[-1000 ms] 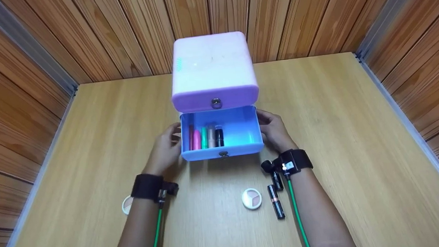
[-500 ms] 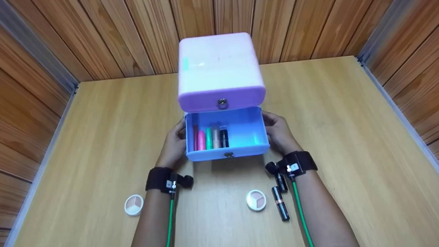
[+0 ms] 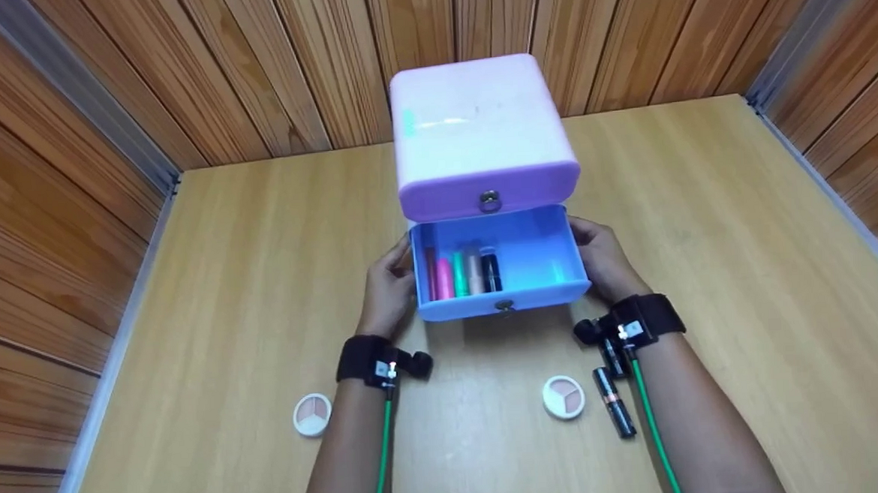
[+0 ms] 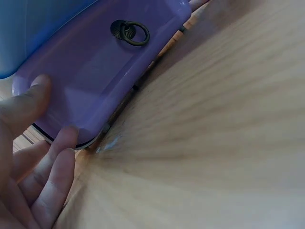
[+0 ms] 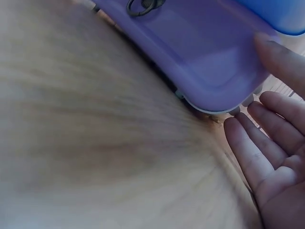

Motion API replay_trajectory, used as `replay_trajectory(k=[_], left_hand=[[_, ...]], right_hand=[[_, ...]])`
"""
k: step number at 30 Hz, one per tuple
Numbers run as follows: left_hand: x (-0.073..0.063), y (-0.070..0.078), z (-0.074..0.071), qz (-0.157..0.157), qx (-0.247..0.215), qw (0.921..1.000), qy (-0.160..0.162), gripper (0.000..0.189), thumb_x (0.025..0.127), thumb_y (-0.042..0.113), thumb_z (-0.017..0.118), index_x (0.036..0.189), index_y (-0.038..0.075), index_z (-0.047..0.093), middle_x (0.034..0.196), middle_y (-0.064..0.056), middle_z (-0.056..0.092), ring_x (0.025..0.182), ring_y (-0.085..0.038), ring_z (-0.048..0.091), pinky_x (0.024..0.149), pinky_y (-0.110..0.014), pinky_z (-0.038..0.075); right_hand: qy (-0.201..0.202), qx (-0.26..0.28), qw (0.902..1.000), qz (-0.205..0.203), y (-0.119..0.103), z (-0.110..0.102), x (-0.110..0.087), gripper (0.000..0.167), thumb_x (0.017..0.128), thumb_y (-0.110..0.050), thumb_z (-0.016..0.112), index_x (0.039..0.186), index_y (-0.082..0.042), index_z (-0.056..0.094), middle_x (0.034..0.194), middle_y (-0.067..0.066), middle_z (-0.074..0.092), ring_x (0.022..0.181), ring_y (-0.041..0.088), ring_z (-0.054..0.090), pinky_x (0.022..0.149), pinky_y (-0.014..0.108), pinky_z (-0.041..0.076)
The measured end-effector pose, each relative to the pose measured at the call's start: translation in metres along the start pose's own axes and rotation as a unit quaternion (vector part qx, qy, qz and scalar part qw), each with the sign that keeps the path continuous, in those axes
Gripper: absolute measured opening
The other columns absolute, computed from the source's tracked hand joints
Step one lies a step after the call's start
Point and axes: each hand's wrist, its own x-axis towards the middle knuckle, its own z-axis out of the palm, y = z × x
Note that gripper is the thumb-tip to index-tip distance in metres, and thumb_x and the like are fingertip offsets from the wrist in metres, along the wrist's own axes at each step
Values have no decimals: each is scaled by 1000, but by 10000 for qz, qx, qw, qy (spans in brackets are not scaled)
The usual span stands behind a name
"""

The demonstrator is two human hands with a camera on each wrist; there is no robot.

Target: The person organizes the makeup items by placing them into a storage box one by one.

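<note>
A small plastic drawer box (image 3: 481,116) with a pale pink top stands at the middle of the table. Its blue middle drawer (image 3: 537,249) is pulled out, with several cosmetic tubes (image 3: 459,274) upright at its left. My left hand (image 3: 387,294) grips the box's lower left side; in the left wrist view its thumb (image 4: 31,102) presses the purple bottom front (image 4: 90,71) and fingers bend round the corner. At the opposite lower corner my right hand (image 3: 609,260) holds with its thumb (image 5: 281,59) on the front and straighter fingers alongside. Some fingertips are hidden behind the box.
A round white compact (image 3: 564,398) and a black tube (image 3: 614,402) lie before the box, with another black tube (image 3: 615,357) partly under the right wrist strap. A second compact (image 3: 312,415) lies left of the left forearm. Wood-panelled walls (image 3: 309,58) enclose the table.
The whole head view has shifted, so everything appears further right. My left hand has come in closer against the box's side. The right hand stays at its side.
</note>
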Motion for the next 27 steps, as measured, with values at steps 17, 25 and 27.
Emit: replay_trajectory(k=[17,25,27], left_hand=[[1,7,-4,8,215,9998,16,66,84,-12,59,141,20,51,143,5,48,90,-10,57,73,-22,50],[-4,5,-3,-62,237,9997,-22,68,84,-12,58,142,24,51,145,3,47,73,-16,52,60,-27,49],[-5,5,-1,-59,215,9997,-52,68,84,-12,58,142,23,50,146,3,46,86,-15,55,64,-27,50]], right_hand=[[427,890,9949,200,-73,-24,-12,51,87,-10,74,133,3,55,129,15,60,119,28,56,97,32,46],[62,-1093,9939,106,-123,-52,-66,46,92,-21,69,131,0,57,121,16,62,105,23,62,86,27,52],[-506,-1858,9807,339,-126,-57,-85,49,94,-26,65,136,-3,54,125,14,61,106,22,61,86,26,51]])
